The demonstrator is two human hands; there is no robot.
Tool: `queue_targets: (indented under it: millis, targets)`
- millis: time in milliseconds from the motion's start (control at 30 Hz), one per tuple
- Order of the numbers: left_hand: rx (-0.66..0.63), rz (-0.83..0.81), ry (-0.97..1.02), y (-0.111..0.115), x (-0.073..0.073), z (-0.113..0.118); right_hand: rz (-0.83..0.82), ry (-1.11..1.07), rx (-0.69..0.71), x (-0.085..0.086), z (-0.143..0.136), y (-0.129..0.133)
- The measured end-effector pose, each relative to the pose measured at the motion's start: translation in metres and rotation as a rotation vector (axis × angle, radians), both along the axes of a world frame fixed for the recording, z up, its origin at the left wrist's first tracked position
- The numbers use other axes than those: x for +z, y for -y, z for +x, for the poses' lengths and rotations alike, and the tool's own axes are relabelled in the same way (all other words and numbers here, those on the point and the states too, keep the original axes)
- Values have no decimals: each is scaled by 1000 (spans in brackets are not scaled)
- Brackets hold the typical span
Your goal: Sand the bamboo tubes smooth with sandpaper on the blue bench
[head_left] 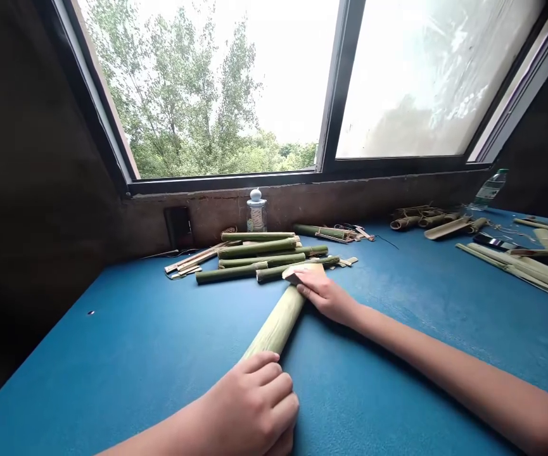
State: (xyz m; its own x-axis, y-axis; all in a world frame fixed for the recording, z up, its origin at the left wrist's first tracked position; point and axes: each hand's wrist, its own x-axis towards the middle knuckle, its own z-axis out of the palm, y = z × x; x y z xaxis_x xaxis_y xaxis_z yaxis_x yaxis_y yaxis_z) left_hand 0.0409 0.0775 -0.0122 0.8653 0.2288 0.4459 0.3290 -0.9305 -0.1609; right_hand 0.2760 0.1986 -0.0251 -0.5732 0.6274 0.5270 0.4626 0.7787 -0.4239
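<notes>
A thick, pale green bamboo piece (276,326) lies lengthwise in front of me on the blue tabletop (150,354). Its near end is gripped by my left hand (254,405), fingers curled over it, so that end is hidden. At the far end, my right hand (324,294) presses a folded, pale tan sheet of sandpaper (309,271) onto the bamboo, the fingers closed over it. Just beyond that hand lies a pile of thinner green bamboo sticks (259,248), one end close to the sandpaper.
Behind the pile stand a small clear jar (256,215) and, against the wall, a black phone-like slab (178,228). Split bamboo strips (521,269), brown bamboo pieces (445,221) and a plastic bottle (490,190) are at the right. A window (221,179) rises beyond.
</notes>
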Motion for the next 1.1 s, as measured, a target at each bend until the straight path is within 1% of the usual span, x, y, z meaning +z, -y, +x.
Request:
queue_targets:
  millis: [33, 133, 167, 200, 233, 267, 333, 367, 400, 433, 467, 567, 600, 633, 667, 700, 733, 767, 833, 867, 967, 1033, 1100]
  targets:
    - [1, -1, -1, 0, 0, 0, 4, 18, 64, 1, -3, 8]
    - [10, 15, 4, 2, 0, 0, 64, 51, 415, 5, -22, 42]
    - [14, 15, 1, 2, 1, 0, 100, 55, 487, 6, -26, 46]
    - [19, 8, -4, 2, 1, 0, 132, 52, 501, 6, -26, 44]
    - [18, -5, -11, 2, 1, 0, 147, 51, 455, 4, -22, 37]
    - [15, -21, -17, 1, 1, -1, 146, 50, 358, 2, -16, 25]
    - [1, -48, -22, 1, 2, -2, 101, 38, 85, -3, 2, -2]
    - [-6, -50, -21, 0, 2, -2, 75, 29, -28, -5, 9, -10]
    - [-12, -51, -18, 0, 2, -2, 56, 23, -84, -6, 12, -13]
    - [-14, -51, -15, 0, 2, -2, 44, 22, -80, -5, 12, -10]
    - [-10, -52, -15, 0, 2, -1, 36, 28, -13, -3, 8, -1]
    - [10, -44, -16, 1, 3, 0, 26, 56, 334, 4, -11, 34]
    - [12, -41, -18, 2, 4, 1, 31, 59, 409, 6, -14, 40]
    - [13, -39, -18, 2, 4, 1, 34, 58, 426, 6, -14, 39]
    - [13, -36, -10, 2, 4, 1, 33, 53, 373, 5, -11, 32]
    - [16, -26, 2, 2, 4, 0, 30, 46, 272, 3, -3, 21]
    - [33, 0, 20, 2, 3, 0, 9, 43, 125, 0, 7, 6]
    - [70, 44, 42, 2, 3, 0, -6, 21, -52, -4, 17, -9]
    - [207, 159, 64, 4, 1, 0, -22, -7, -191, -11, 36, -33]
    - [298, 215, 53, 6, 0, 0, -24, -12, -221, -12, 43, -40]
    - [559, 314, -98, 15, -1, 1, -23, 30, -180, -10, 50, -40]
    - [671, 360, -228, 20, 0, 2, -27, 55, -165, -5, 51, -35]
    - [711, 400, -300, 22, 1, 1, -45, 51, -206, -2, 53, -33]
